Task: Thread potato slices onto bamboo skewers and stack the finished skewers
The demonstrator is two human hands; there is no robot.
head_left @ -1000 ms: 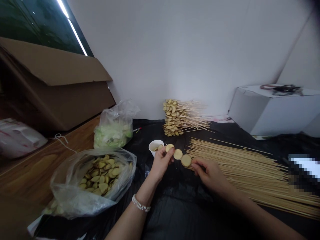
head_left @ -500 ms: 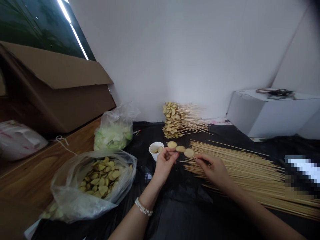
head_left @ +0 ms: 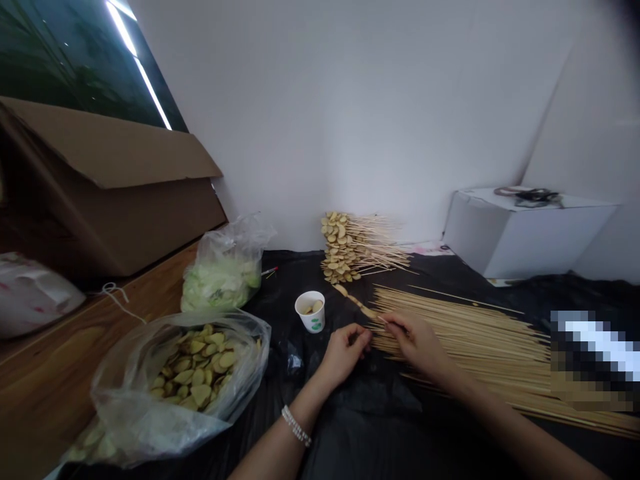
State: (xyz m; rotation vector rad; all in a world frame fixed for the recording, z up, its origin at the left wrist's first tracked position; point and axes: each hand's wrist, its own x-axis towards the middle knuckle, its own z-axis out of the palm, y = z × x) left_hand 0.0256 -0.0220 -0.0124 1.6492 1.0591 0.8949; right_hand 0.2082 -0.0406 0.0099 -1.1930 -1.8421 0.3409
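Observation:
In my right hand (head_left: 413, 340), closed in a pinch, is a bamboo skewer threaded with potato slices (head_left: 355, 301); the slices point up and left, seen nearly edge-on. My left hand (head_left: 345, 347) is below the slices, apart from them, by the left tips of a pile of bare bamboo skewers (head_left: 450, 327). Its fingers are curled together, and I cannot make out whether anything is between them. A white paper cup (head_left: 316, 321) with a few slices inside stands just beyond my left hand. Loose potato slices (head_left: 200, 367) fill an open plastic bag (head_left: 117, 400) at left.
Finished potato skewers (head_left: 343, 248) lie stacked against the wall. Behind the open bag sits a bag of pale green pieces (head_left: 223, 277). A cardboard box (head_left: 125, 227) is at far left, a white box (head_left: 525, 233) at back right. Black plastic sheeting (head_left: 360, 427) covers the surface.
My left hand has let go of the potato slices and moved down and slightly right. My right hand keeps the skewer, whose slices have turned from face-on to edge-on. The view has shifted slightly.

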